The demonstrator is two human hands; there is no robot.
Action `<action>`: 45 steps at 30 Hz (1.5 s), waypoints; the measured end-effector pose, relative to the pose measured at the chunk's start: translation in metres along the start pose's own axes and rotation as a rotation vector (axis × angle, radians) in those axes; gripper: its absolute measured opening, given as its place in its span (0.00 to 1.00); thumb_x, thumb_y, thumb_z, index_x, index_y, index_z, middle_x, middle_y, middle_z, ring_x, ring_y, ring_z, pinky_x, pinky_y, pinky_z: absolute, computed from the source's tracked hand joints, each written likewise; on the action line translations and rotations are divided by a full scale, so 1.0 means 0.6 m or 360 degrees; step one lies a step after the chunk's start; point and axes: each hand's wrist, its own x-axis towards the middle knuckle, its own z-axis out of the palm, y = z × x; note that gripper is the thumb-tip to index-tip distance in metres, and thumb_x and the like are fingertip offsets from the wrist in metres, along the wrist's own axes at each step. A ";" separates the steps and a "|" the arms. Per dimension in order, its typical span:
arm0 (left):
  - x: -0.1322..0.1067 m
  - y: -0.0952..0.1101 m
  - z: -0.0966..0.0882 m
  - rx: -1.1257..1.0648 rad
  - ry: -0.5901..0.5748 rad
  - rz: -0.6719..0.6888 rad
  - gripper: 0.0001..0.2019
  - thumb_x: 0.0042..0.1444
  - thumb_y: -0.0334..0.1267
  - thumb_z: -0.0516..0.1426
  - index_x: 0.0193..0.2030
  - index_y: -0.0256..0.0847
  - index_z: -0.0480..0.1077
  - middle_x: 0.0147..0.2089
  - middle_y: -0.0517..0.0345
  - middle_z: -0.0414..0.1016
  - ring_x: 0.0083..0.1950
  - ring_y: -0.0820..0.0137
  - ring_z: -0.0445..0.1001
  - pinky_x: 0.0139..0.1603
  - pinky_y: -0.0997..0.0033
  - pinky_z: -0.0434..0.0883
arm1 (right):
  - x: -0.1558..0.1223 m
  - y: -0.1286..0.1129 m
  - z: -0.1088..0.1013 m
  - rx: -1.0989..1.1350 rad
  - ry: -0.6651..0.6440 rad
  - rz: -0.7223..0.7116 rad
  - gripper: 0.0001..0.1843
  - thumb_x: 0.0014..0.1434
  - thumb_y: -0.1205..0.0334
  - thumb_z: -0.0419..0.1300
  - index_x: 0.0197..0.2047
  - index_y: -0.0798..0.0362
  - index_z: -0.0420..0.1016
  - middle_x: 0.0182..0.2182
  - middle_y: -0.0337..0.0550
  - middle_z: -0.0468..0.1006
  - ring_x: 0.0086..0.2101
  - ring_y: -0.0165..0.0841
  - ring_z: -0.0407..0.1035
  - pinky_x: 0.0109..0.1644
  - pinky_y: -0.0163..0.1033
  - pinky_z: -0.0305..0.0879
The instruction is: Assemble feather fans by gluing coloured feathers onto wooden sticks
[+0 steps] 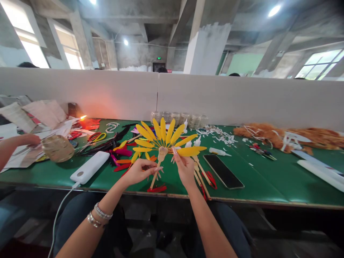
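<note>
My left hand pinches the wooden handle of a feather fan. Yellow feathers spread from the handle's wide top in a half circle. With thumb and fingers my right hand grips a yellow feather at the fan's right side; whether its quill is fixed to the handle I cannot tell. Below the right hand lie several wooden handles with red tassels. Loose red, orange and purple feathers are piled left of the fan.
A black phone, glue bottle and white power bank lie on the green table. Scissors, glass jars and brown fur are farther back. Another person's hand is near a jar at left.
</note>
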 end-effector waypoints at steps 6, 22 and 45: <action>-0.001 0.002 0.002 -0.0020 0.0024 0.0021 0.19 0.53 0.49 0.55 0.31 0.31 0.74 0.27 0.52 0.75 0.21 0.77 0.65 0.19 0.80 0.64 | -0.003 -0.008 0.001 -0.0092 0.0001 -0.0059 0.17 0.55 0.53 0.55 0.21 0.53 0.72 0.21 0.39 0.70 0.27 0.31 0.65 0.36 0.38 0.63; 0.000 0.003 0.000 0.0008 0.0025 0.0039 0.19 0.54 0.49 0.54 0.32 0.30 0.74 0.27 0.51 0.76 0.23 0.75 0.68 0.19 0.81 0.64 | -0.006 -0.003 -0.003 -0.0029 -0.0015 -0.0029 0.13 0.54 0.53 0.56 0.26 0.54 0.70 0.23 0.40 0.69 0.27 0.30 0.64 0.35 0.38 0.63; -0.002 0.003 -0.001 -0.0011 0.0049 0.0011 0.18 0.53 0.48 0.55 0.31 0.30 0.74 0.27 0.51 0.76 0.23 0.74 0.68 0.19 0.80 0.63 | -0.008 0.000 -0.002 0.0086 -0.0095 -0.0055 0.11 0.56 0.55 0.55 0.32 0.53 0.72 0.30 0.42 0.73 0.33 0.33 0.67 0.39 0.39 0.64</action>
